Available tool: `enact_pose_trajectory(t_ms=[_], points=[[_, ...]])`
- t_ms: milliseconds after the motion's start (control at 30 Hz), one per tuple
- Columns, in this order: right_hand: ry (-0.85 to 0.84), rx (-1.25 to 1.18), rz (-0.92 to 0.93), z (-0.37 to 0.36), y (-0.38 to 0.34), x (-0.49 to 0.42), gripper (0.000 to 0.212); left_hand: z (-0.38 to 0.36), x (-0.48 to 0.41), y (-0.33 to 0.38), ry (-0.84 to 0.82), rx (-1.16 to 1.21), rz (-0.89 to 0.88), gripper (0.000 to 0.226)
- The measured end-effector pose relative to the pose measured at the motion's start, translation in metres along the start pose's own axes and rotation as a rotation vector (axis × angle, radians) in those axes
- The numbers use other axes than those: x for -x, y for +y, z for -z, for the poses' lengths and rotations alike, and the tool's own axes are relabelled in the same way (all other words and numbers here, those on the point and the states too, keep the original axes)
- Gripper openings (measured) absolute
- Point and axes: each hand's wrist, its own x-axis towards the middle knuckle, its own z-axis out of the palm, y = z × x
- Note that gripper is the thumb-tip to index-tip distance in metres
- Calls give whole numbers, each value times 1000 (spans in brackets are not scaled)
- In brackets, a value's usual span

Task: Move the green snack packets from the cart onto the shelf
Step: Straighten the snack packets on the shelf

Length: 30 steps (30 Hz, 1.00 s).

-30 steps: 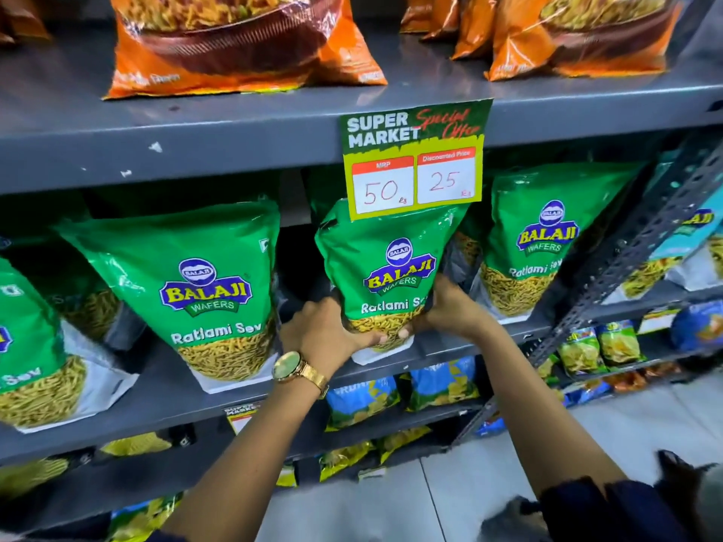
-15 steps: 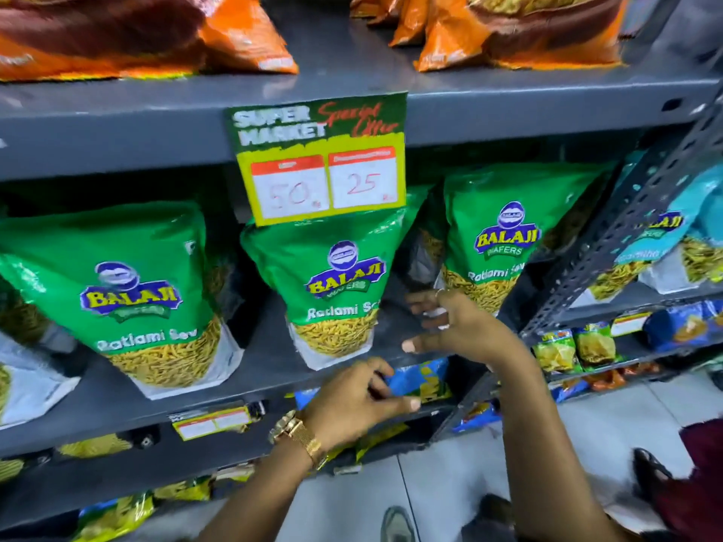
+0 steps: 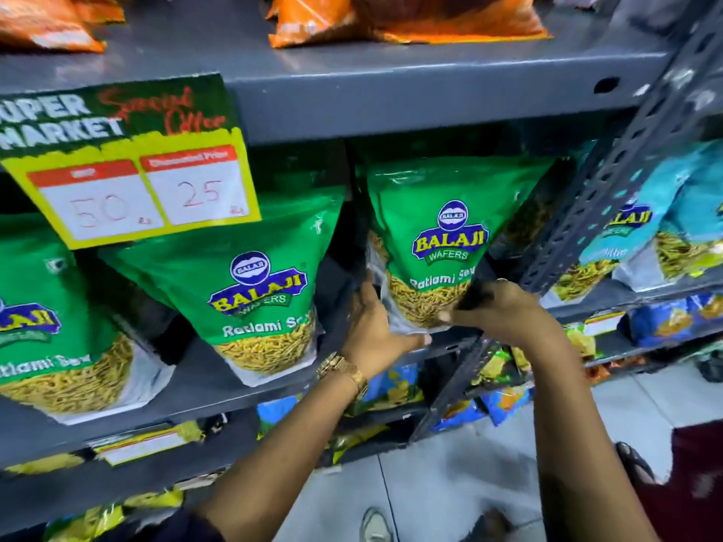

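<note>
Three green Balaji Ratlami Sev packets stand upright on the grey metal shelf (image 3: 219,389). The right packet (image 3: 450,244) has both my hands at its base. My left hand (image 3: 375,326), with a gold watch on the wrist, grips its lower left corner. My right hand (image 3: 504,311) grips its lower right corner. The middle packet (image 3: 254,291) stands free to the left, and the left packet (image 3: 43,330) is partly cut off by the frame edge. The cart is out of view.
A price sign (image 3: 129,166) hangs from the shelf above, which carries orange packets (image 3: 407,17). A perforated steel upright (image 3: 610,181) stands just right of my right hand. Blue packets (image 3: 641,244) fill the neighbouring bay; lower shelves hold more snacks. Tiled floor lies below.
Both hands left the middle packet and moved right onto the right packet's bottom corners. The view has shifted right and closer to the shelf.
</note>
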Motion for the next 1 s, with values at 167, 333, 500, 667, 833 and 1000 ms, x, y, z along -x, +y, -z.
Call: enact_pose_trajectory(t_ms=[167,333,500,667,833,1000], points=[[-70,-647,247,-13,-8,-3,27,-25,-25,-8,50,182,43,140],[99,-889,269,-33,-6,-19,107,-30,-23,1,62,603,-6,123],[184,-1368,49,-29,-22,-37,101,-35,-30,20,292,1016,0,72],[104,-1321,27,-52,-4,-74,112,-32,-46,26,294,1052,-11,69],[14,-1270,67,-46,-6,-66,60,-37,-59,11,279,1004,89,90],[-26,-1254,88,-49,-5,-70,48,-46,-59,8,324,932,126,65]])
